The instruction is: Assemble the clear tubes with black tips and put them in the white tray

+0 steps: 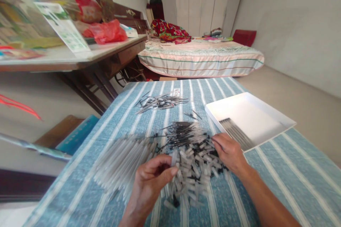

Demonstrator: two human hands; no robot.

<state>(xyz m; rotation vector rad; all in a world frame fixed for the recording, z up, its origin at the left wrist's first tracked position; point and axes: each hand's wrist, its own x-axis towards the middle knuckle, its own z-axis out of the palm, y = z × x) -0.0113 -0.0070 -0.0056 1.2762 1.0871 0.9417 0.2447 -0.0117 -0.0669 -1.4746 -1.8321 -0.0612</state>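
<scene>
My left hand (156, 175) pinches a translucent pen cap (174, 157) between thumb and fingers, just above the left side of a heap of caps. My right hand (229, 152) is closed at the heap's right edge, with its fingertips pressed together; what they hold, if anything, is too small to make out. The heap mixes clear pen caps (195, 168) with small black parts. Behind it lie pen refills (183, 133) with dark and pale ends. Left of my left hand is a stack of frosted pen barrels (124, 163).
A shallow white box (262, 113) at right holds a row of pens (237, 134). Another bunch of refills (162, 102) lies farther back on the striped tablecloth (128, 113). A cluttered side table (106, 53) stands at left, and a bed (202, 56) is beyond.
</scene>
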